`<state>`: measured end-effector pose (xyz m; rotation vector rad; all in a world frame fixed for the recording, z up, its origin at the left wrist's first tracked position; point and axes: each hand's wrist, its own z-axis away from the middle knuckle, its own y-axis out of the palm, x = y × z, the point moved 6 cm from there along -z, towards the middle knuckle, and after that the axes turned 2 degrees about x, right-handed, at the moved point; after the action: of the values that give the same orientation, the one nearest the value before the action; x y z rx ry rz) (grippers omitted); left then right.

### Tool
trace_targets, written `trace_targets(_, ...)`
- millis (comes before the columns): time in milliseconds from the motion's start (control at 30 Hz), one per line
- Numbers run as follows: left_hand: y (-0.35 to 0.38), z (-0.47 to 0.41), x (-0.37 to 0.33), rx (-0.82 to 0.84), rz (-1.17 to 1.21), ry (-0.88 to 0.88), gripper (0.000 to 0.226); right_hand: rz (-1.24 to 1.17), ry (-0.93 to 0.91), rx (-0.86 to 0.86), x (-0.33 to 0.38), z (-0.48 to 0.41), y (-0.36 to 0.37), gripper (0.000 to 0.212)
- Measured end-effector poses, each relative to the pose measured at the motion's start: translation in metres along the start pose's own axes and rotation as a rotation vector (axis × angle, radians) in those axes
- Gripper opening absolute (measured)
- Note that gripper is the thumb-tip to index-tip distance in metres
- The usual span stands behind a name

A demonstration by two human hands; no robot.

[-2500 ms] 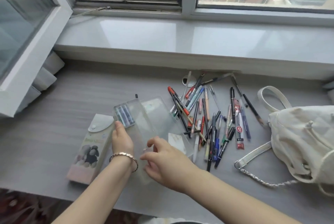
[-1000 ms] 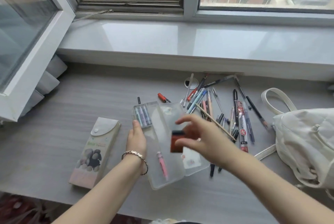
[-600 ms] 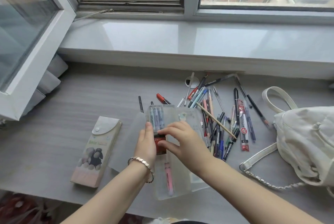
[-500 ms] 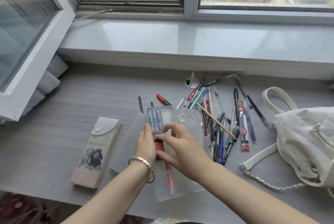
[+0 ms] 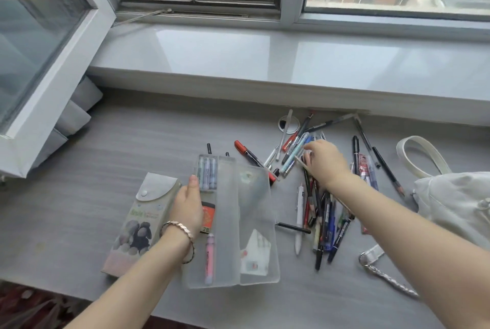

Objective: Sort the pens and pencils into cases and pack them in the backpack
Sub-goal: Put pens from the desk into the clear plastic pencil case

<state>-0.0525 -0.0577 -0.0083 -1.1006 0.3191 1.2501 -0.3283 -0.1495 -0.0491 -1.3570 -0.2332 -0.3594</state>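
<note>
Flat and open on the grey tabletop, a frosted clear case: three small tubes at its far end, an orange block marked 2B midway, a pink pen toward its near end, all in the left half; a paper card behind the lid half. On the case's left rim, the left hand, thumb along the rim, other fingers hidden, grip clamped on that edge. Just left of the clear case, partly behind that wrist, a printed case with a snapped flap. Right of the clear case, a loose heap of pens and pencils, a red marker slanting toward the case's far right corner. Over the heap's far part, the right hand, fingers bent down among the pens, blurred; grip apart or clamped, impossible to tell. Farther right of the case, beyond the heap, a cream backpack.
</note>
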Motion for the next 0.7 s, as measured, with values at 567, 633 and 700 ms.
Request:
trace_targets(567, 0.012, 0.003, 0.007, -0.035, 0.102, -0.093, 0.057, -0.492, 0.178, 0.108, 0.028, 0.030, -0.010, 0.028)
trace_targets(633, 0.023, 0.005, 0.012, -0.023, 0.178, -0.157, 0.063, -0.695, 0.004, 0.238, 0.066, 0.067, -0.018, 0.031)
trace_targets(700, 0.030, 0.009, 0.010, -0.031, 0.213, -0.192, 0.065, -0.742, -0.179, 0.298, 0.098, 0.105, -0.023, 0.029)
